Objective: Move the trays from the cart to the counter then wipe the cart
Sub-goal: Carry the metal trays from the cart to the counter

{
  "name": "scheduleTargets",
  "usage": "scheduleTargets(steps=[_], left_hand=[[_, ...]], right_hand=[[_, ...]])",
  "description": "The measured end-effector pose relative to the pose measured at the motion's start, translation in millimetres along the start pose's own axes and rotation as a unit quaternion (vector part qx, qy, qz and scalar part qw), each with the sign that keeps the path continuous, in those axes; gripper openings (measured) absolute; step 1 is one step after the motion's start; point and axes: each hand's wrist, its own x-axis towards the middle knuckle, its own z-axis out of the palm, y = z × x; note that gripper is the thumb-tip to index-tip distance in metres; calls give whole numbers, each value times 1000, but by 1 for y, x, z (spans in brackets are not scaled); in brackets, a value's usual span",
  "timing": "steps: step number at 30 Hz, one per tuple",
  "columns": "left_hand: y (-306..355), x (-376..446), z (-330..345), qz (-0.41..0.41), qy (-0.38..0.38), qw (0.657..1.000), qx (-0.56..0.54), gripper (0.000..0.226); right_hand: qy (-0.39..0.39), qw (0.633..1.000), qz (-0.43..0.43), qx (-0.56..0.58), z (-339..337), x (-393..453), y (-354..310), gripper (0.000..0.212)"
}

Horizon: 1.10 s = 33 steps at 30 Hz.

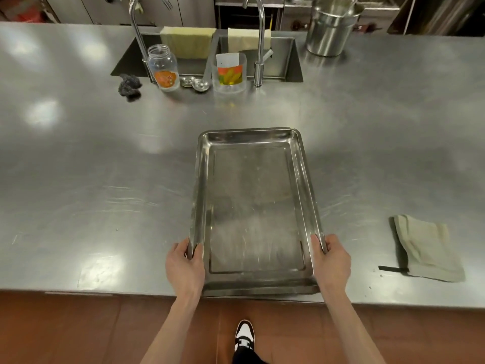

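I see the steel tray point(252, 206) lying flat on the counter point(91, 179) in the lower middle of the frame, its near short edge close to the counter's front lip; a second rim showing beneath its near edge suggests another tray under it, though I cannot tell for sure. My left hand point(185, 269) grips the tray's left long rim near the near corner, fingers curled around the edge, and my right hand point(332, 261) grips the right long rim the same way, thumb on top. At the right of the frame a folded grey-green cloth point(425, 248) lies on the counter, well apart from the tray. Toward the top middle is a sink point(288, 61) with 2 curved taps, 2 pale cloths draped over its far edge. Along its near edge stand a clear jar point(162, 67) with an orange label and a clear plastic container point(229, 72), with a dark scouring pad point(129, 86) at the left. A steel pot point(329, 27) stands at the upper right.
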Motion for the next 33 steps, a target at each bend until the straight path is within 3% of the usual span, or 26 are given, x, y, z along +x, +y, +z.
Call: scheduleTargets(steps=[2, 9, 15, 20, 33], left_hand=[[-8, 2, 7, -8, 7, 1000, 18, 19], [-13, -1, 10, -20, 5, 1000, -1, 33], [-17, -2, 12, -17, 0, 1000, -2, 33], [-17, 0, 15, -13, -10, 1000, -6, 33], [-25, 4, 27, 9, -25, 999, 29, 36]], right_hand=[[0, 1000, 2, -10, 4, 1, 6, 31], [24, 999, -9, -41, 14, -4, 15, 20], [52, 993, -30, -104, 23, -7, 23, 25], [81, 989, -95, -84, 29, -3, 34, 13], [69, 992, -81, -69, 44, 2, 44, 21]])
